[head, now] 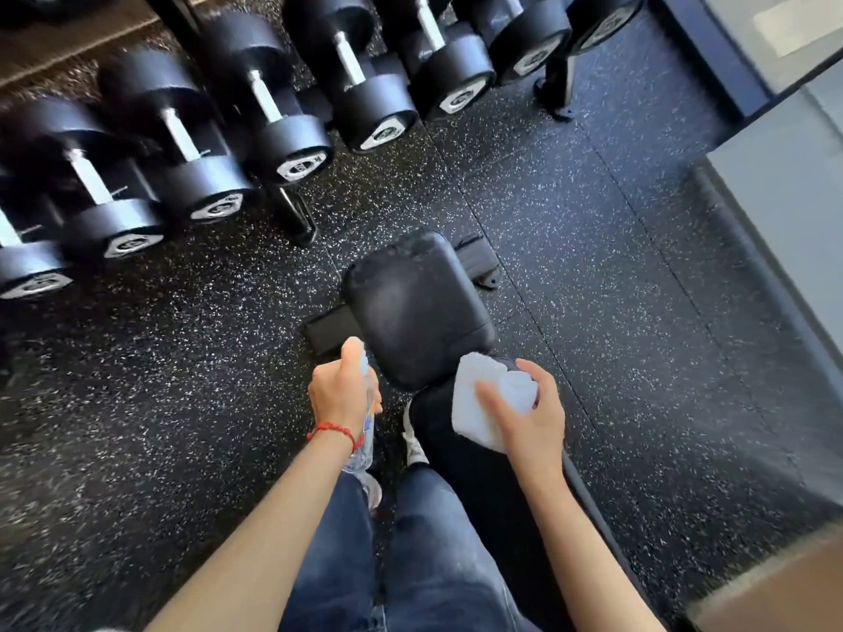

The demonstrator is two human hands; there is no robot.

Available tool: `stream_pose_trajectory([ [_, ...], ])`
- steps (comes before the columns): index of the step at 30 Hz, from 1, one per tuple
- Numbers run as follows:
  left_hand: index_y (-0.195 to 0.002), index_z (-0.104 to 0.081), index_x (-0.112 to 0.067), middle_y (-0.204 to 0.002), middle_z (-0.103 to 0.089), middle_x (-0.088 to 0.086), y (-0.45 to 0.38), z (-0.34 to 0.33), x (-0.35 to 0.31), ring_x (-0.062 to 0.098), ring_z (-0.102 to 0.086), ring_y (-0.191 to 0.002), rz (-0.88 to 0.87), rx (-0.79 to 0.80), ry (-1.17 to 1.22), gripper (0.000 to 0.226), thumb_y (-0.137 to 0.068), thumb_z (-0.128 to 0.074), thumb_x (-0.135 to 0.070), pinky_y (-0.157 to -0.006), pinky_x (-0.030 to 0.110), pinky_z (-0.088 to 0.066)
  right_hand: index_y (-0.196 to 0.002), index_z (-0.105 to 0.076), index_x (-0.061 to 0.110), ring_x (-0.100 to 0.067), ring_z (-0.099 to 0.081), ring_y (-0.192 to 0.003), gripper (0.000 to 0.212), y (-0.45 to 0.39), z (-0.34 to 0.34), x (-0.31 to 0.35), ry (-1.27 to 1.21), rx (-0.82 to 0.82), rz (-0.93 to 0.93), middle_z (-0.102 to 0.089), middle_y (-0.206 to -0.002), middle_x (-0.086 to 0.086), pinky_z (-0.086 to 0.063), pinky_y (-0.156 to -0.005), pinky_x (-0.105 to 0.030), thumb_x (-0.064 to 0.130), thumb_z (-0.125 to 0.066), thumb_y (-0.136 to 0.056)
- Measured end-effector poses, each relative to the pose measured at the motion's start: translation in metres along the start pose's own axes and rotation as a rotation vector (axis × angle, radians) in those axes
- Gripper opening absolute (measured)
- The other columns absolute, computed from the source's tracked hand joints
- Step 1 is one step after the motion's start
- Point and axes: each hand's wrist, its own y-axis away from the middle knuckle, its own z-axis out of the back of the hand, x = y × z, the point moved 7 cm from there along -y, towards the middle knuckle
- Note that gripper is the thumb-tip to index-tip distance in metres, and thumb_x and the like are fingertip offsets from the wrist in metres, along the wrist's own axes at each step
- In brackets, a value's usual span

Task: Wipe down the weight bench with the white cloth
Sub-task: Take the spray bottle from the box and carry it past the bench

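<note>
The black padded weight bench (417,307) runs from the middle of the view down toward me, its seat pad at the far end. My right hand (524,412) grips a folded white cloth (476,394) just over the gap between seat pad and back pad. My left hand (340,394), with a red bracelet at the wrist, is wrapped around a clear spray bottle (365,444) held to the left of the bench, nozzle end near the seat pad's edge.
A rack of black dumbbells (292,143) fills the upper left, its foot (301,221) close to the bench's far end. Speckled black rubber floor (616,289) spreads to the right. A grey wall (784,184) borders the right side. My legs stand left of the bench.
</note>
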Motion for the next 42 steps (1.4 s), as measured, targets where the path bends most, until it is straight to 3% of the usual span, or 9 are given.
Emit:
stream_pose_trajectory([
  [3,-0.041,-0.049,0.003,-0.039,-0.049,0.014,-0.005,0.007,-0.006,0.022,-0.049,-0.033,-0.005,0.023,-0.010,0.065,-0.071,-0.043,-0.055,-0.045,0.025,-0.041,-0.107,-0.053,0.039,0.013,-0.050,-0.091,0.054,-0.002,-0.013,0.012,0.027,0.021,0.007,-0.056,-0.100,0.025,-0.035,-0.070,-0.002,0.043,-0.072,-0.057],
  [7,-0.045,-0.050,0.001,-0.041,-0.050,0.017,-0.014,0.028,-0.015,0.023,-0.050,-0.036,-0.033,0.026,0.068,0.063,-0.073,-0.043,-0.055,-0.046,0.026,-0.040,-0.109,-0.054,0.036,0.002,-0.052,-0.094,0.055,-0.001,-0.043,0.030,0.058,0.067,0.037,-0.057,-0.102,0.020,-0.036,-0.073,-0.011,0.041,-0.074,-0.058],
  [12,-0.045,-0.044,0.001,-0.041,-0.043,0.013,-0.032,0.072,-0.024,0.022,-0.046,-0.035,-0.075,0.039,0.203,0.059,-0.075,-0.044,-0.051,-0.040,0.020,-0.039,-0.108,-0.053,0.038,0.025,-0.044,-0.090,0.055,0.010,-0.094,0.061,0.108,0.126,0.137,-0.055,-0.100,0.028,-0.032,-0.066,0.005,0.045,-0.073,-0.057],
  [15,-0.043,-0.042,0.005,-0.036,-0.043,0.011,-0.047,0.112,-0.025,0.021,-0.046,-0.034,-0.100,0.023,0.243,0.067,-0.076,-0.043,-0.053,-0.041,0.021,-0.040,-0.109,-0.053,0.036,0.027,-0.043,-0.090,0.052,0.022,-0.134,0.082,0.133,0.151,0.203,-0.055,-0.101,0.028,-0.029,-0.068,0.007,0.037,-0.078,-0.063],
  [21,-0.035,-0.044,-0.005,-0.034,-0.047,0.010,-0.084,0.216,-0.018,0.021,-0.048,-0.035,-0.113,-0.055,0.306,0.069,-0.073,-0.041,-0.062,-0.047,0.026,-0.042,-0.110,-0.054,0.033,0.026,-0.043,-0.092,0.048,0.067,-0.238,0.114,0.190,0.252,0.297,-0.055,-0.103,0.024,-0.031,-0.069,0.006,0.029,-0.077,-0.069],
  [29,-0.035,-0.049,-0.008,-0.036,-0.051,0.009,-0.119,0.375,0.015,0.017,-0.048,-0.036,-0.067,-0.283,0.363,0.071,-0.081,-0.036,-0.061,-0.046,0.022,-0.038,-0.111,-0.053,0.032,-0.005,-0.052,-0.099,0.049,0.150,-0.396,0.142,0.285,0.491,0.403,-0.056,-0.106,0.019,-0.040,-0.087,-0.025,0.032,-0.078,-0.069],
  [33,-0.051,-0.050,0.007,-0.045,-0.052,0.013,-0.125,0.446,0.045,0.018,-0.048,-0.042,0.014,-0.427,0.442,0.084,-0.071,-0.035,-0.073,-0.049,0.022,-0.039,-0.109,-0.053,0.037,0.000,-0.052,-0.096,0.048,0.189,-0.462,0.150,0.342,0.619,0.459,-0.056,-0.104,0.021,-0.039,-0.079,-0.020,0.033,-0.078,-0.068],
  [37,-0.049,-0.052,0.004,-0.043,-0.053,0.012,-0.123,0.493,0.073,0.020,-0.051,-0.042,0.096,-0.531,0.570,0.082,-0.069,-0.039,-0.075,-0.052,0.027,-0.042,-0.110,-0.054,0.033,0.002,-0.052,-0.092,0.048,0.222,-0.518,0.162,0.421,0.737,0.539,-0.056,-0.101,0.021,-0.036,-0.073,-0.011,0.030,-0.079,-0.068],
  [42,-0.036,-0.052,-0.012,-0.040,-0.053,0.008,-0.121,0.536,0.099,0.020,-0.053,-0.040,0.187,-0.651,0.687,0.073,-0.075,-0.041,-0.073,-0.051,0.024,-0.043,-0.109,-0.054,0.032,0.020,-0.047,-0.086,0.047,0.266,-0.587,0.173,0.472,0.910,0.607,-0.055,-0.102,0.022,-0.033,-0.067,0.003,0.030,-0.079,-0.069],
])
